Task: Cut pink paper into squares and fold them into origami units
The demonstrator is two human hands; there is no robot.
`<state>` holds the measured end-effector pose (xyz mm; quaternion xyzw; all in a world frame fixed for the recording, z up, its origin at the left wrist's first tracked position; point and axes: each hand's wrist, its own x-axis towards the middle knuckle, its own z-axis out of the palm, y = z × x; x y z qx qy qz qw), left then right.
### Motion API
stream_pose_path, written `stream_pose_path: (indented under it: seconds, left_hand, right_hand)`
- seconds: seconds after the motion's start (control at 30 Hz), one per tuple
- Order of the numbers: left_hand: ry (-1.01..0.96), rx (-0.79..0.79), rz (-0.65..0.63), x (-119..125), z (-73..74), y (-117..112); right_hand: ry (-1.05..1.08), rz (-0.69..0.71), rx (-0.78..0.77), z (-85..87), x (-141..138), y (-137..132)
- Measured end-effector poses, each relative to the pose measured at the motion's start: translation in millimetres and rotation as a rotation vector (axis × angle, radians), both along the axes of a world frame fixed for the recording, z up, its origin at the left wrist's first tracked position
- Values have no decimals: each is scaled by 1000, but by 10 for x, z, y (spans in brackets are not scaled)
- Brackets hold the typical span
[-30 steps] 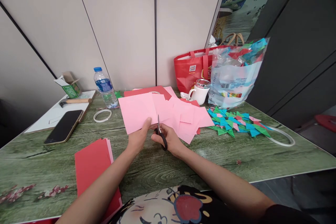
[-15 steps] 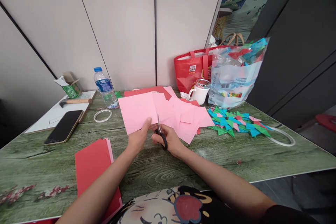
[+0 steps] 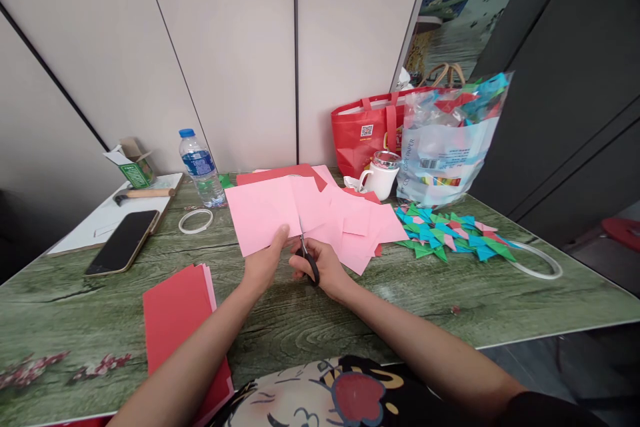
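Black-handled scissors (image 3: 313,267) touch a held pink sheet (image 3: 264,212).

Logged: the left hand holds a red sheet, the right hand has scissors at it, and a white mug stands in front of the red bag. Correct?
No: the sheet in the left hand is pink, not red, as the head view shows. The rest stands: the right hand has the scissors at it, and the white mug is in front of the red bag.

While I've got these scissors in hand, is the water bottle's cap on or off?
On: the blue cap sits over the mouth of the water bottle, which stands on the table.
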<state>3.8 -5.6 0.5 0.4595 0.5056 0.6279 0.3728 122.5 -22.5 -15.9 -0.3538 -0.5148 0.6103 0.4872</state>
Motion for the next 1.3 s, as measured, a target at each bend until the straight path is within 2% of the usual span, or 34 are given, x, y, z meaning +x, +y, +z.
stream_pose_path:
  seconds: [0.23,0.43,0.77,1.3]
  left_hand:
    - [20,13,-17,-2,23,-9]
    - [54,13,-24,8,57,-19]
    - [74,16,-39,-6,22,-7]
    - [63,-37,-22,31,108,-61]
  right_hand:
    - [-30,2,-1,-9,11,8]
    - [-61,-27,68,4,44,26]
    - [-39,-67,46,-34,28,44]
    - [-4,-70,-10,16,15,13]
